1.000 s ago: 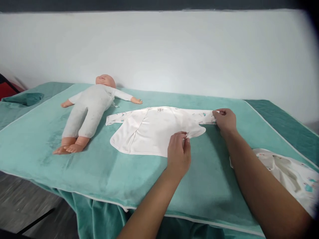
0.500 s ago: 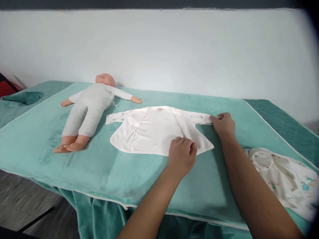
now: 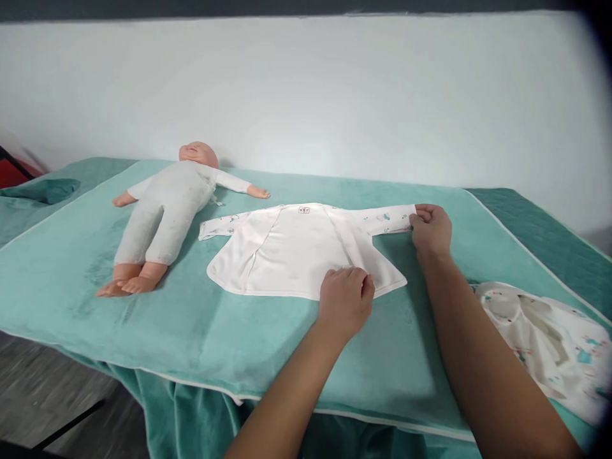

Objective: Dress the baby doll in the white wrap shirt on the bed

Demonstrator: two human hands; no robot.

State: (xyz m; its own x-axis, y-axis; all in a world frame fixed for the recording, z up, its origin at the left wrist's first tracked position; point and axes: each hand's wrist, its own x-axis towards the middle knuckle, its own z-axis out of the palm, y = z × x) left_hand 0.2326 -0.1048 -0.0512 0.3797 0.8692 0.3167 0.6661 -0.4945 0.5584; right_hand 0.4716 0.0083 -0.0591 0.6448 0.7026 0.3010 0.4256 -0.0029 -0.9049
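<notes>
A white baby shirt (image 3: 306, 248) lies spread open on the turquoise cover, its plain inner side up and its printed sleeves stretched out to both sides. At the right sleeve's end, my right hand (image 3: 431, 226) pinches the cuff and holds it slightly raised. My left hand (image 3: 345, 296) rests over the lower hem, right of the shirt's middle, with fingers curled. Its fingertips are hidden, so I cannot see whether cloth is between them. To the left, a baby doll (image 3: 162, 207) in a white cloth body lies on its back, arms spread, apart from the shirt.
A bunched white printed garment (image 3: 549, 338) lies at the right, beside my right forearm. The turquoise cover (image 3: 191, 338) drapes over the front edge. Behind the bed stands a white wall (image 3: 306, 95). A dark rod (image 3: 71, 422) shows at the lower left above the floor.
My right hand has taken hold of the cuff and drawn the sleeve out to the right and slightly up, so it is longer and flatter. My left hand stays at the hem.
</notes>
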